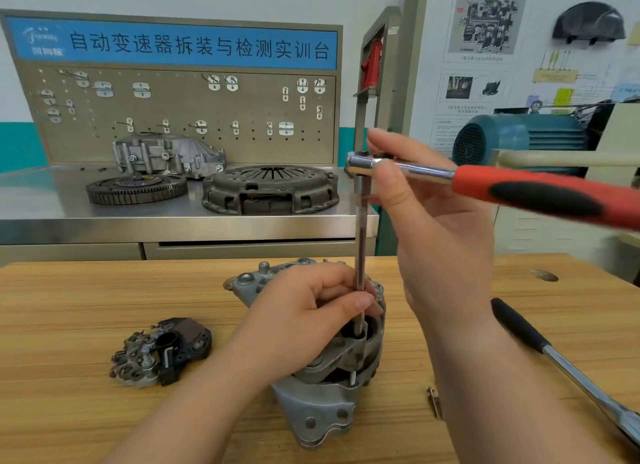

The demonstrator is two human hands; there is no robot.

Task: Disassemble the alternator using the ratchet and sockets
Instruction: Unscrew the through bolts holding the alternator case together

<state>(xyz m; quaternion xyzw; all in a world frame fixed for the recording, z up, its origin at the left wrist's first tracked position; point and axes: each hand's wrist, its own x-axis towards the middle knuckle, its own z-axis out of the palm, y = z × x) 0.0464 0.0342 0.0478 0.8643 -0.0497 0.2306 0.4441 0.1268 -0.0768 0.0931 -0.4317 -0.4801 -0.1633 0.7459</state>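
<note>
Left grip [304, 318] pinches extension [361, 235] low, right grip [433, 221] holds ratchet [519, 186] head; tall extension may tilt, camming socket [358, 326] off inside alternator [322, 415].

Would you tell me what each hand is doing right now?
Left hand: grips the extension bar at the alternator.
Right hand: pinches the ratchet.
</note>
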